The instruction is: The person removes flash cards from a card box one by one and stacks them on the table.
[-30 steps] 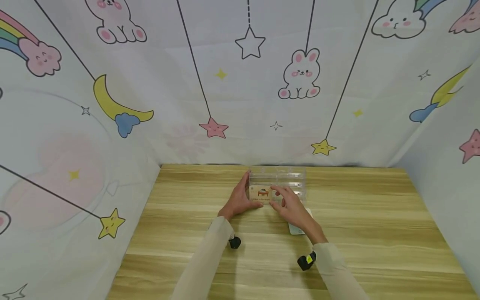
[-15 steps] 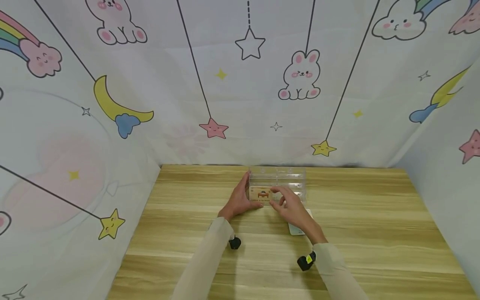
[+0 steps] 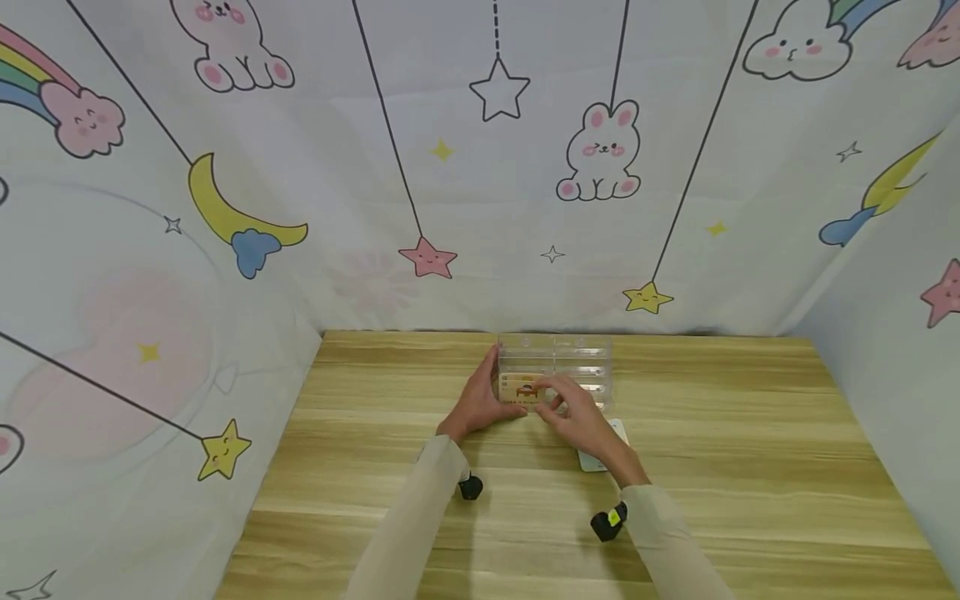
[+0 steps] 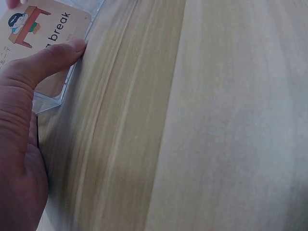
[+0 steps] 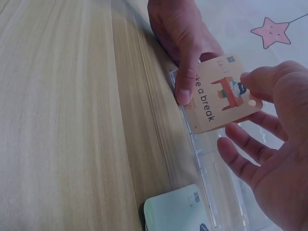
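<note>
Right fingers [image 3: 557, 383] shifted left, partly hiding the card [image 3: 519, 390].

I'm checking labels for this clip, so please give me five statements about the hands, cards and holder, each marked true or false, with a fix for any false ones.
1. The left hand grips the clear holder. True.
2. The pale green card lies on the table. True.
3. The clear holder is on the near side of the table. False: it is close to the back edge.
4. The right hand holds the "take a break" card by its edge. True.
5. The "take a break" card is dark blue. False: it is a light peach colour.
</note>
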The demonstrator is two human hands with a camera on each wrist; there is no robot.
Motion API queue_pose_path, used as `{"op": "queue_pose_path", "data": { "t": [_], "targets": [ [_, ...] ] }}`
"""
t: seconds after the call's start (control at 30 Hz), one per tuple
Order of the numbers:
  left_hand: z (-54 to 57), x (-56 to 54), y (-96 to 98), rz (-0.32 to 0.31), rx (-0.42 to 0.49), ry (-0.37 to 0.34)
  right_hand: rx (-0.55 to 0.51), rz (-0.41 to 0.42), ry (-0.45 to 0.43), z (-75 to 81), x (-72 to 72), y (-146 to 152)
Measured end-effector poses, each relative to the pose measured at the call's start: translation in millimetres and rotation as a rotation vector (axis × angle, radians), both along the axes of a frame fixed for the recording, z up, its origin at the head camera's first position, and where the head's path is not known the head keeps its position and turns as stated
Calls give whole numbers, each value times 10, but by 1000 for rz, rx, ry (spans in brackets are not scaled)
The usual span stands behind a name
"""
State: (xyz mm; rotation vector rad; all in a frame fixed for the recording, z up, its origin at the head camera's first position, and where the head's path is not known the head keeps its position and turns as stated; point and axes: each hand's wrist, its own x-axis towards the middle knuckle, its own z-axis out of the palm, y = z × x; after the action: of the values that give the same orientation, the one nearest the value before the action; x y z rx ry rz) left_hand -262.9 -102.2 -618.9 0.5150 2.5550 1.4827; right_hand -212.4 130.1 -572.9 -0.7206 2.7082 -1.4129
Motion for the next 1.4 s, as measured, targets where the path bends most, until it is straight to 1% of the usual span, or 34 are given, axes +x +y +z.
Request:
{"op": "queue_pose_path", "data": {
  "t": [0.17, 0.4, 0.47, 0.7, 0.9, 1.07, 1.17, 1.3, 1.4],
  "targets": [
    [1, -5, 6, 1, -21, -4, 23, -7, 0, 26, 4, -13],
    [17, 3, 11, 8, -35, -7, 13, -1, 31, 89, 5, -23],
    [25, 13, 12, 8, -25, 3, 12, -3, 33, 102, 4, -20],
    [51, 32, 27, 8, 22, 30, -4, -12, 83, 160, -9, -6],
    [39, 27, 30, 7, 17, 31, -58, -18, 84, 253, 16, 24],
    [-6, 1, 17, 2, 22, 32, -97, -27, 82, 294, 42, 82],
    [-26, -10, 11, 0, 22, 29, -98, -32, 84, 303, 66, 136],
    [-25, -6, 9, 1, 34, 17, -97, -32, 87, 304, 89, 218],
    [-25, 0, 14, 1, 40, 8, -93, -34, 61, 307, 109, 283]
  ]
}}
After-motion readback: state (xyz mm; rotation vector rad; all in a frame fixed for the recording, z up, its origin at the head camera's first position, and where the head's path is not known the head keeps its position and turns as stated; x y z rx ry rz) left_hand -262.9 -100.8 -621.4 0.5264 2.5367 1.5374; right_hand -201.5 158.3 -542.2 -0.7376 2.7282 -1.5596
